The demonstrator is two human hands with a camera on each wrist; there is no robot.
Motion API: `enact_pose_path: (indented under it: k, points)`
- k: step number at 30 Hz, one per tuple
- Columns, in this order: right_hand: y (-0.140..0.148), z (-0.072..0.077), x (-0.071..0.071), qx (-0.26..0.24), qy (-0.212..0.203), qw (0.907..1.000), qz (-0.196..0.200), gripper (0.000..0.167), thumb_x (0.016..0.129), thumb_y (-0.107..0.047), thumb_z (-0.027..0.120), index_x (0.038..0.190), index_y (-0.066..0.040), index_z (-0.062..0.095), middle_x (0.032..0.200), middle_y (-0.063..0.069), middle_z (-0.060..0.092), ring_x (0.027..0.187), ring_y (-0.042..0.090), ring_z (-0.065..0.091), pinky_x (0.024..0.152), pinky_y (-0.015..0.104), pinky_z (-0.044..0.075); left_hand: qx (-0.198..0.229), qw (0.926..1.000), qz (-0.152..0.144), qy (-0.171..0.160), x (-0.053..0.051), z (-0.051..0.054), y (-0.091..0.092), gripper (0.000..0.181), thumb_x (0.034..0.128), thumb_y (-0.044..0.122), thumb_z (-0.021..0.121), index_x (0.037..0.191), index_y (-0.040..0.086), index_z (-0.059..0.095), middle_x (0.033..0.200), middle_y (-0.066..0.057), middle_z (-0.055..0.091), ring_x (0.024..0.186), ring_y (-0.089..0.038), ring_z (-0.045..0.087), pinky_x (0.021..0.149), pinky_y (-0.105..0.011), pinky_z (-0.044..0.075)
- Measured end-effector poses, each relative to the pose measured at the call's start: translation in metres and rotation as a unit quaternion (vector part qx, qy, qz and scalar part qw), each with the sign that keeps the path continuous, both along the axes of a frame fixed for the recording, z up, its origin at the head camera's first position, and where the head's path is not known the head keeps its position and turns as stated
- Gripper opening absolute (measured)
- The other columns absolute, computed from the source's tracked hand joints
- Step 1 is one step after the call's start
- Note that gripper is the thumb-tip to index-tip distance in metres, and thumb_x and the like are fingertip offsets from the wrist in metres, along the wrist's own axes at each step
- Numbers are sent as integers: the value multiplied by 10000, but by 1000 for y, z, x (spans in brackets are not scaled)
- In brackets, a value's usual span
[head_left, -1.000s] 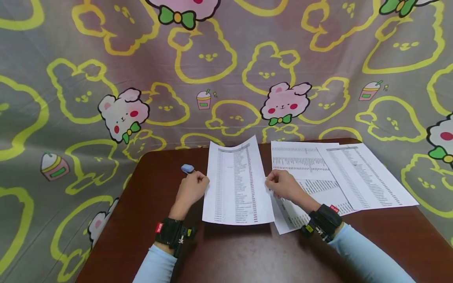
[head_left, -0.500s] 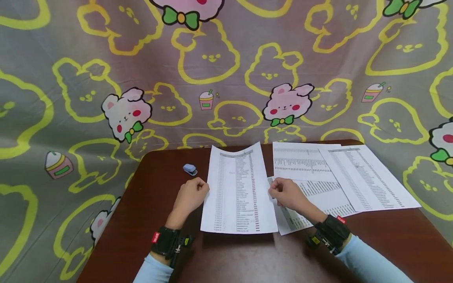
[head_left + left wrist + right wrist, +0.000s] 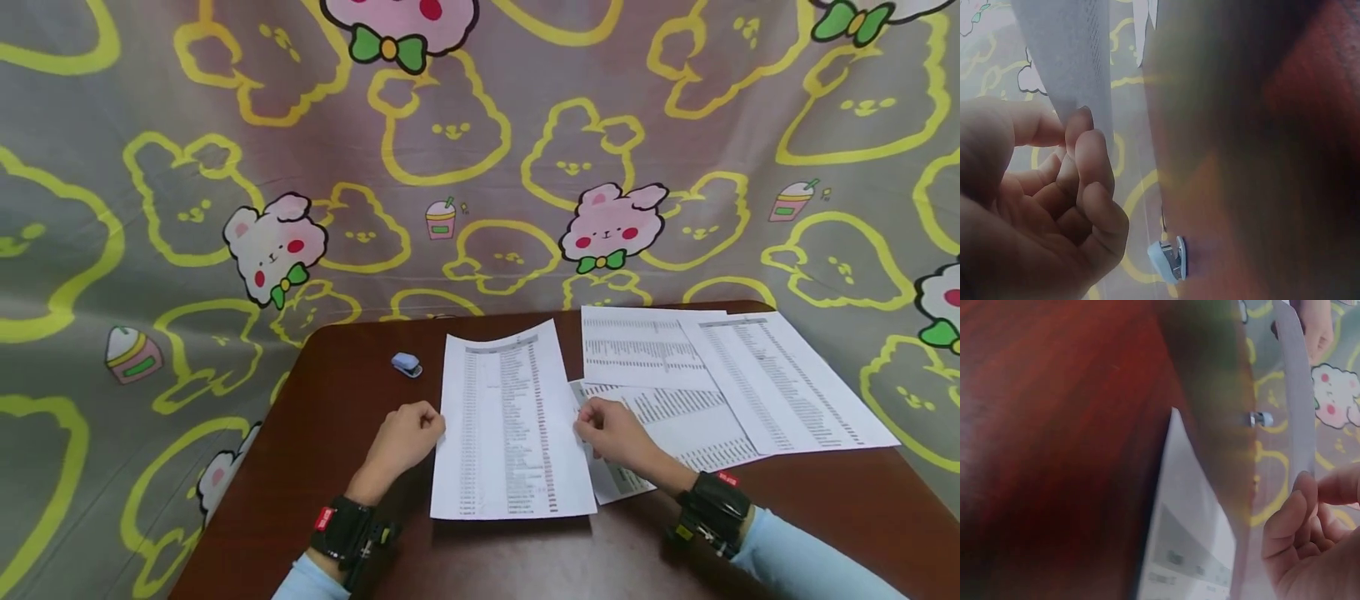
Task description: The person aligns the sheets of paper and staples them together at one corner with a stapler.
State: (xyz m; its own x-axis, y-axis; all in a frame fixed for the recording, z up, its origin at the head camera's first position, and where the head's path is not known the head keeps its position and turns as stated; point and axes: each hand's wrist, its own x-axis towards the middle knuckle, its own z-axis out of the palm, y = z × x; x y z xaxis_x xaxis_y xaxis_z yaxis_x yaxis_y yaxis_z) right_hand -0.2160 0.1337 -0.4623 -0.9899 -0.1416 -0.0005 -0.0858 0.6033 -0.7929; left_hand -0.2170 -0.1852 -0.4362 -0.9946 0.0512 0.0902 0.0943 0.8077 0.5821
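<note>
A printed paper sheet (image 3: 491,433) is held up off the table between both hands, its top edge sagging in the middle. The left hand (image 3: 405,433) pinches its left edge between thumb and fingertips, as the left wrist view shows with the sheet (image 3: 1079,56) rising from the grip. On the opposite edge, the right hand (image 3: 615,432) pinches the paper the same way; in the right wrist view the sheet (image 3: 1300,394) appears nearly edge-on. Beyond the left hand lies a small light-blue stapler (image 3: 407,364) on the table, also visible as a stapler (image 3: 1167,259) in the left wrist view.
Several printed sheets (image 3: 795,383) lie overlapping on the right side of the brown table (image 3: 330,367). One sheet's corner (image 3: 611,483) lies partly under the held paper and right hand. A patterned curtain (image 3: 480,167) hangs behind the table's far edge.
Both hands have moved down and toward the person, with the held sheet lowering between them. The stapler, partly covered by the left hand earlier, is now fully visible.
</note>
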Motion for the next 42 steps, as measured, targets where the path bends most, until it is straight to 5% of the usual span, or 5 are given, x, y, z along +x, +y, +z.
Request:
enact_pose_path:
  k: [9, 16, 32, 42]
  points:
    - [8, -14, 1, -511, -314, 9981, 114, 73, 911, -132, 622, 887, -68, 596, 673, 41, 577, 524, 165, 534, 468, 286, 443, 525, 9981, -83, -314, -1, -14, -7, 168, 917, 206, 610, 805, 94, 666, 634, -12, 575, 562, -134, 506, 506, -261, 362]
    - [18, -22, 0, -661, -581, 9961, 48, 78, 914, -136, 637, 907, -64, 606, 704, 44, 576, 572, 163, 534, 510, 282, 445, 1348, 9854, -539, -886, -2, -23, -14, 160, 930, 197, 645, 838, 80, 704, 676, -53, 652, 636, -166, 606, 575, -287, 439]
    - [23, -16, 13, -1235, -967, 9876, 28, 115, 898, -132, 658, 906, -21, 627, 684, 40, 559, 572, 173, 542, 515, 295, 455, 1852, 9686, -1067, -1270, 1, -30, -24, 225, 922, 231, 665, 806, 43, 709, 636, -55, 638, 619, -173, 607, 606, -325, 506]
    - [20, -18, 21, -1027, -1095, 9885, 166, 138, 868, -162, 670, 879, -27, 640, 660, 9, 583, 567, 155, 540, 509, 286, 417, 1930, 9616, -1306, -1451, 6, -35, -34, 274, 908, 265, 694, 770, 27, 701, 591, -46, 600, 584, -167, 580, 551, -301, 469]
